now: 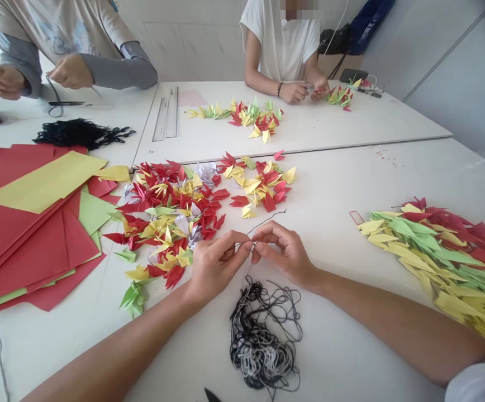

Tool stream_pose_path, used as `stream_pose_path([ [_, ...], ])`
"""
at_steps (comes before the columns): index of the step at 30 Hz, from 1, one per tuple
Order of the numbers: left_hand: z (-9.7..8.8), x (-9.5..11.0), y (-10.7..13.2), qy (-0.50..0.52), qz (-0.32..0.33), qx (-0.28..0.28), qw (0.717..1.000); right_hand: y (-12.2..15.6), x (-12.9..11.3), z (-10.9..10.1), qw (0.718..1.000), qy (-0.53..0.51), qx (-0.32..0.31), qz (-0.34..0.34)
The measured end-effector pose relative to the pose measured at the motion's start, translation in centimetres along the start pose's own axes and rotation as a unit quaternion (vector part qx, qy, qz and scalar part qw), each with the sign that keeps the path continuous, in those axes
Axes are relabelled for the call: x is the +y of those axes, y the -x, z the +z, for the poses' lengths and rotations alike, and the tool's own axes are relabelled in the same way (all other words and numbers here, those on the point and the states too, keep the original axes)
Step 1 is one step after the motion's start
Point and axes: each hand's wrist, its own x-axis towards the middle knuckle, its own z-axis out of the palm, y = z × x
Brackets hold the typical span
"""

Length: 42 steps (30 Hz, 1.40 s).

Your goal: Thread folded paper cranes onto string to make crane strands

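My left hand (221,259) and my right hand (283,254) meet over the white table, each pinching a thin dark cord (267,219). One end of the cord sticks up past the fingertips, and a strand hangs below them toward a tangled heap of black and grey cord (263,340). The exact crossing between the fingertips is too small to make out. Close beyond my left hand lies a pile of folded paper cranes (171,204) in red, yellow, green and white. A smaller group of cranes (263,181) sits just past my hands.
Red, yellow and green paper sheets (28,218) are stacked at left, near a black cord bundle (79,133). Rows of cranes (439,245) lie at right. Across the table, one person (70,44) handles cord and another (284,50) works beside more cranes. A dark pointed tip (212,395) shows at the bottom edge.
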Motion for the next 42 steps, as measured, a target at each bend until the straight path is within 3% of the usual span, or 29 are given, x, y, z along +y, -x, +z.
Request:
stream_pose_path([
  [18, 0.1, 0.0, -0.3, 0.012, -0.025, -0.016, 0.999, -0.1, 0.3, -0.1, 1.0, -0.018, -0.009, 0.022],
  [28, 0.0, 0.0, -0.7, 0.063, -0.118, -0.023, 0.991, -0.2, 0.5, 0.0, 0.999, -0.038, 0.03, -0.021],
  [35, -0.1, -0.2, -0.6, 0.088, -0.122, -0.028, 0.988, -0.4, 0.7, 0.0, 0.993, -0.027, 0.104, -0.045],
  [42, -0.2, 0.4, -1.0, 0.074, -0.08, -0.1, 0.989, -1.6, 1.3, -0.6, 0.963, -0.18, 0.199, 0.018],
])
